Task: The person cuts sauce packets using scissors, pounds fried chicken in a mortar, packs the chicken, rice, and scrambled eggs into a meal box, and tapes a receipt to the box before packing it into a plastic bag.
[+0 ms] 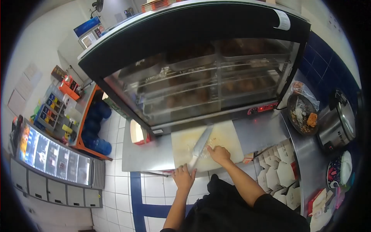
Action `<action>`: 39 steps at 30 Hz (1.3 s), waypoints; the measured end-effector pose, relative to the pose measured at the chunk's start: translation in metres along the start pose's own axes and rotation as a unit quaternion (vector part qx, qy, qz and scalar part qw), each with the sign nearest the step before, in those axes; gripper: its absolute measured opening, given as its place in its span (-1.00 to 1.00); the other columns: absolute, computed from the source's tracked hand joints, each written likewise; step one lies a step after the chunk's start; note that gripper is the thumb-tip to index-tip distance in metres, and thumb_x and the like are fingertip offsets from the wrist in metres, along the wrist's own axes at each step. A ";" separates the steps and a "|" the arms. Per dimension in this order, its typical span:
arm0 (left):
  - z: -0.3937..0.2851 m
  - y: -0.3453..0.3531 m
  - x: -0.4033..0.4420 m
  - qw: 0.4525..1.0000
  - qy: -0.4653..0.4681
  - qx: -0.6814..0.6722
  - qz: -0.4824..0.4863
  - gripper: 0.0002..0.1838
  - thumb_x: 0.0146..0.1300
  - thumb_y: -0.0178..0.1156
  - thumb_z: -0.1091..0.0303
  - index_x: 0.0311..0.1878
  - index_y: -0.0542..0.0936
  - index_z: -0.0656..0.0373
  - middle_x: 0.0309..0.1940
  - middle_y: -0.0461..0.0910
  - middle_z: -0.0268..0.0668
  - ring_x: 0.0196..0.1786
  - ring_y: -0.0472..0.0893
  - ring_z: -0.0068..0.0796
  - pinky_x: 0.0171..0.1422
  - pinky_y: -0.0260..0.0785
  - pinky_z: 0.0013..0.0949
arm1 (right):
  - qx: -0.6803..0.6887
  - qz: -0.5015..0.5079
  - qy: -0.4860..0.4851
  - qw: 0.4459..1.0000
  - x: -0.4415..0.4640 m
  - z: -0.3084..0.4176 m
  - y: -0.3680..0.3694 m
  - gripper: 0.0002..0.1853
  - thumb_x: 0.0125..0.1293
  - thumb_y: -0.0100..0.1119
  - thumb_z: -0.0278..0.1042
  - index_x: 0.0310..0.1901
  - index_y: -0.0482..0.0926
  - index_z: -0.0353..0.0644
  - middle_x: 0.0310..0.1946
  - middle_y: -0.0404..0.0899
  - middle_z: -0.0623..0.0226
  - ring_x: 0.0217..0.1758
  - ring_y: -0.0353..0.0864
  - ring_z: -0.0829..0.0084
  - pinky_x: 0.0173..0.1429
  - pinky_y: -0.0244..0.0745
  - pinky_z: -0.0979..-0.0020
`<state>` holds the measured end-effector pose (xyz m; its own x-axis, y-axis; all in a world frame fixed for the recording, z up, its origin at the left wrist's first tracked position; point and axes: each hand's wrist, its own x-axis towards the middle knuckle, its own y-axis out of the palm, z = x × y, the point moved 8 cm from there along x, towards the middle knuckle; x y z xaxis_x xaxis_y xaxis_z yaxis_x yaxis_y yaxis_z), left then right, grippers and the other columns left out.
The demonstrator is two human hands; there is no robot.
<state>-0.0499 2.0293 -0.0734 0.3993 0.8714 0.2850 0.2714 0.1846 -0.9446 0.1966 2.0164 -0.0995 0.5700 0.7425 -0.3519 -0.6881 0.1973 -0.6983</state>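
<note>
A large knife with a broad grey blade (pixel 203 140) and a pale handle lies slanted over the white cutting board (pixel 228 135). My left hand (pixel 183 178) is at the board's near edge, its fingers closed around the end of the handle. To the right of the blade, my right hand (pixel 220 155) rests low over the board with its fingers curled in. Whatever those fingers hold, if anything, is hidden. Small crumbs and scraps (pixel 206 149) are scattered on the board beside the blade and around the right fingertips.
A heated display cabinet (pixel 189 116) with food trays stands right behind the board. A red-and-white carton (pixel 138 133) is at the left. On the right are a dark bowl (pixel 302 116) with food, a steel cooker (pixel 336 125) and folded white boxes (pixel 274 170) below the counter.
</note>
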 end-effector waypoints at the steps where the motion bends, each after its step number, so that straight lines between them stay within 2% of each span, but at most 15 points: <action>1: 0.001 0.011 0.006 0.999 0.011 -0.003 0.044 -0.43 0.23 0.29 -0.12 0.11 0.59 0.14 -0.01 0.62 -0.13 0.09 0.55 -0.07 0.20 0.24 0.14 | -0.060 0.022 0.000 0.998 0.014 0.002 0.012 -0.33 0.33 0.07 0.36 -0.13 0.71 -0.24 -0.18 0.73 -0.05 -0.03 0.72 -0.03 0.09 0.56 0.07; 10: 0.027 0.037 0.025 0.977 0.016 -0.167 0.135 -0.60 0.25 0.33 0.17 -0.01 0.57 0.28 -0.23 0.57 -0.03 -0.10 0.58 0.03 0.00 0.40 0.05 | 0.038 0.040 -0.075 0.996 0.016 0.016 0.022 -0.66 0.33 0.17 -0.10 -0.16 0.70 -0.25 -0.17 0.73 0.09 -0.14 0.74 0.16 0.02 0.60 0.21; 14: 0.049 0.034 0.054 0.972 0.063 -0.209 0.086 -0.57 0.23 0.31 0.30 0.08 0.52 0.35 -0.12 0.55 0.14 -0.01 0.53 0.21 0.06 0.41 0.08 | 0.342 -0.167 -0.203 0.902 -0.036 0.030 -0.039 -0.89 0.30 0.21 -0.49 -0.20 0.66 -0.32 -0.31 0.70 0.19 -0.23 0.68 0.44 -0.06 0.59 0.43; 18: 0.080 0.067 0.096 0.980 0.104 -0.159 0.058 -0.45 0.04 0.35 0.37 0.12 0.54 0.41 -0.09 0.57 0.17 0.03 0.51 0.20 0.13 0.36 0.11 | 0.397 -0.246 -0.177 0.867 -0.106 0.056 -0.089 -0.85 0.38 0.20 -0.44 -0.10 0.60 -0.31 -0.25 0.70 0.26 -0.14 0.67 0.52 -0.01 0.59 0.40; 19: 0.061 0.036 0.106 0.979 0.150 -0.135 0.021 -0.51 0.16 0.36 0.32 0.11 0.52 0.37 -0.13 0.60 0.05 -0.04 0.56 0.08 0.09 0.40 0.01 | 0.385 -0.263 -0.162 0.870 -0.116 0.061 -0.094 -0.85 0.39 0.21 -0.43 -0.10 0.59 -0.31 -0.23 0.70 0.29 -0.13 0.66 0.54 0.01 0.58 0.40; 23: -0.023 -0.022 0.122 0.836 0.151 -0.492 0.191 -0.72 0.53 0.07 0.25 -0.03 0.48 0.34 -0.22 0.54 -0.19 -0.14 0.53 -0.33 0.00 0.39 -0.29 | 0.407 -0.281 -0.192 0.848 -0.130 0.069 -0.065 -0.80 0.48 0.15 -0.35 -0.03 0.60 -0.30 -0.17 0.68 0.32 -0.07 0.63 0.54 0.13 0.53 0.40; 25: -0.073 -0.053 0.097 0.764 0.156 -0.596 0.192 -0.69 0.43 0.18 0.27 0.02 0.49 0.35 -0.19 0.56 -0.14 -0.12 0.55 -0.24 0.03 0.40 -0.21 | 0.487 -0.230 -0.145 0.830 -0.139 0.074 -0.035 -0.74 0.54 0.06 -0.33 0.09 0.57 -0.31 0.00 0.64 0.28 0.16 0.55 0.45 0.29 0.41 0.39; 26: -0.090 -0.065 0.090 0.687 0.144 -0.688 0.184 -0.61 0.33 0.30 0.28 0.07 0.50 0.36 -0.16 0.59 -0.09 -0.09 0.56 -0.16 0.06 0.40 -0.14 | 0.563 -0.162 -0.103 0.804 -0.138 0.075 -0.012 -0.67 0.60 -0.04 -0.30 0.20 0.54 -0.31 0.17 0.60 0.24 0.38 0.47 0.36 0.45 0.29 0.38; 28: -0.115 -0.061 0.080 0.701 0.128 -0.658 0.244 -0.66 0.39 0.25 0.28 0.04 0.50 0.37 -0.17 0.57 -0.14 -0.09 0.55 -0.25 0.07 0.39 -0.19 | 0.598 -0.205 -0.161 0.758 -0.147 0.069 -0.010 -0.58 0.65 -0.20 -0.25 0.34 0.43 -0.32 0.32 0.47 0.18 0.48 0.34 0.35 0.52 0.19 0.37; 30: -0.131 -0.046 0.070 0.717 0.111 -0.622 0.293 -0.69 0.45 0.19 0.27 0.00 0.50 0.37 -0.17 0.56 -0.19 -0.08 0.53 -0.35 0.07 0.38 -0.24 | 0.718 -0.265 -0.077 0.639 -0.151 0.031 -0.005 -0.57 0.64 -0.21 -0.28 0.37 0.40 -0.32 0.36 0.42 0.15 0.49 0.30 0.36 0.57 0.13 0.35; 32: -0.145 -0.038 0.061 0.739 0.169 -0.588 0.283 -0.80 0.41 0.19 0.37 -0.09 0.55 0.35 -0.20 0.59 -0.19 -0.11 0.54 -0.33 0.05 0.39 -0.24 | 0.757 -0.295 -0.091 0.576 -0.150 0.010 -0.006 -0.57 0.63 -0.17 -0.29 0.37 0.38 -0.34 0.30 0.47 0.14 0.39 0.42 0.35 0.51 0.27 0.31; 33: -0.164 -0.065 0.055 0.766 0.286 -0.524 0.239 -0.87 0.33 0.21 0.43 -0.17 0.62 0.31 -0.23 0.60 -0.16 -0.15 0.55 -0.25 0.03 0.40 -0.20 | 0.804 -0.270 -0.030 0.529 -0.149 -0.005 -0.003 -0.60 0.61 -0.14 -0.28 0.31 0.43 -0.34 0.19 0.53 0.18 0.28 0.50 0.36 0.43 0.37 0.30; 34: -0.171 -0.068 0.050 0.780 0.272 -0.519 0.220 -0.87 0.33 0.21 0.43 -0.17 0.62 0.31 -0.23 0.60 -0.16 -0.15 0.55 -0.25 0.03 0.40 -0.20 | 0.842 -0.233 0.033 0.485 -0.149 -0.017 0.002 -0.63 0.59 -0.10 -0.28 0.25 0.48 -0.34 0.09 0.59 0.21 0.18 0.59 0.38 0.34 0.47 0.28; 35: -0.185 -0.074 0.034 0.759 0.341 -0.510 0.217 -0.88 0.29 0.23 0.44 -0.18 0.65 0.27 -0.24 0.62 -0.14 -0.16 0.56 -0.20 0.02 0.39 -0.19 | 0.843 -0.193 0.030 0.501 -0.145 -0.029 0.001 -0.63 0.59 -0.10 -0.28 0.25 0.48 -0.34 0.09 0.59 0.21 0.18 0.59 0.38 0.34 0.47 0.28; 39: -0.234 -0.077 -0.008 0.767 0.429 -0.438 0.191 -0.87 0.23 0.32 0.41 -0.17 0.73 0.14 -0.31 0.67 -0.19 -0.20 0.60 -0.13 -0.05 0.36 -0.17 | 0.911 -0.133 0.014 0.391 -0.142 -0.095 -0.029 -0.46 0.55 -0.03 0.11 0.25 0.45 -0.21 0.11 0.56 0.14 0.12 0.58 0.27 0.26 0.52 0.23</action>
<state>0.1311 1.9020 0.0347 0.9234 0.0968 0.3713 0.3245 -0.7135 -0.6210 0.1780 1.8441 -0.0889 0.7176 0.5384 -0.4417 0.2327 0.4125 0.8808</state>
